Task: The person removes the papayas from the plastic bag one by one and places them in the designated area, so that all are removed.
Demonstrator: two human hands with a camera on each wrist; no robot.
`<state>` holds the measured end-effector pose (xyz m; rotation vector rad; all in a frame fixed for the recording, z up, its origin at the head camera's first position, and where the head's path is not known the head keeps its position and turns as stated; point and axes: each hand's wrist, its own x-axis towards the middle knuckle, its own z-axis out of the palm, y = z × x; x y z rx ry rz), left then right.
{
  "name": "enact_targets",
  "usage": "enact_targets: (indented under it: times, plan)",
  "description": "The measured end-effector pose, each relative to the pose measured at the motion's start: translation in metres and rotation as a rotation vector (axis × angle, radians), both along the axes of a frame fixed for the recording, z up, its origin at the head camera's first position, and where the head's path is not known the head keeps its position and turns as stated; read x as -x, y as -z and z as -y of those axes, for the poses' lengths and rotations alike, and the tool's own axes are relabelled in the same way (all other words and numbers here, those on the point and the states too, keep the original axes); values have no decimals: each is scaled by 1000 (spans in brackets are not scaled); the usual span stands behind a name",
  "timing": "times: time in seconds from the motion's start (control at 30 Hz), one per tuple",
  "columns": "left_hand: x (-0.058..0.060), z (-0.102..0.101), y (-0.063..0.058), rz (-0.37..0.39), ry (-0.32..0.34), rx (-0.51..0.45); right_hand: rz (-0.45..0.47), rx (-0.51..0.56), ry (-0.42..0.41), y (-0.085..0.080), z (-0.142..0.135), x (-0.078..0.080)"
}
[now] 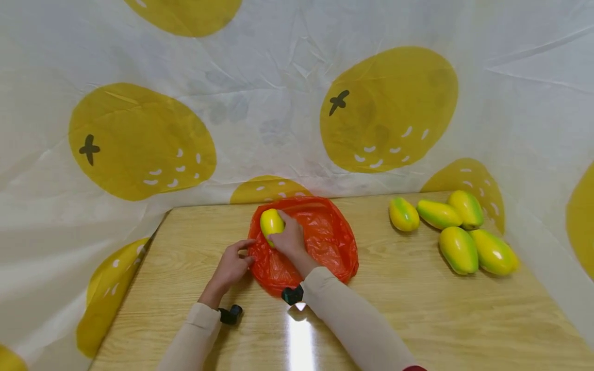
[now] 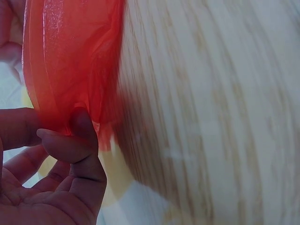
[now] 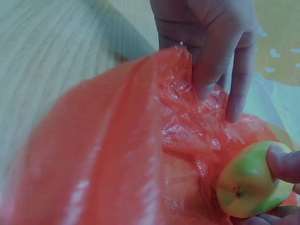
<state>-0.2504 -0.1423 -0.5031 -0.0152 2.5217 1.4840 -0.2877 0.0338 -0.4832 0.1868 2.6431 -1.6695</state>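
A red plastic bag (image 1: 330,245) lies on the table with its mouth spread wide in a round. My right hand (image 1: 292,237) grips a yellow-green mango (image 1: 270,223) over the left part of the bag's mouth. In the right wrist view, thumb and fingers lie on opposite sides of this mango (image 3: 251,180), against the bag's crumpled inside. At the bag's left edge my left hand (image 1: 233,264) holds the rim. The left wrist view has its curled fingers (image 2: 86,161) pinching the red plastic (image 2: 77,61).
Several more mangoes rest at the table's back right: one apart (image 1: 403,214), the others in a cluster (image 1: 458,250). The wooden table (image 1: 394,304) meets a white cloth (image 1: 269,118) printed with yellow fruit at its back and sides.
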Motion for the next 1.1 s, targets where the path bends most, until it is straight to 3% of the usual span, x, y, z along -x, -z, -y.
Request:
enact_targets:
  times: [0.57,1.1]
  plan:
    - [-4,4,0,-2,-5,13,-2,116,-40,-17,-35,-27]
    - [-4,3,0,13,-12,8,-49,-3,-27,-26,-71,-47]
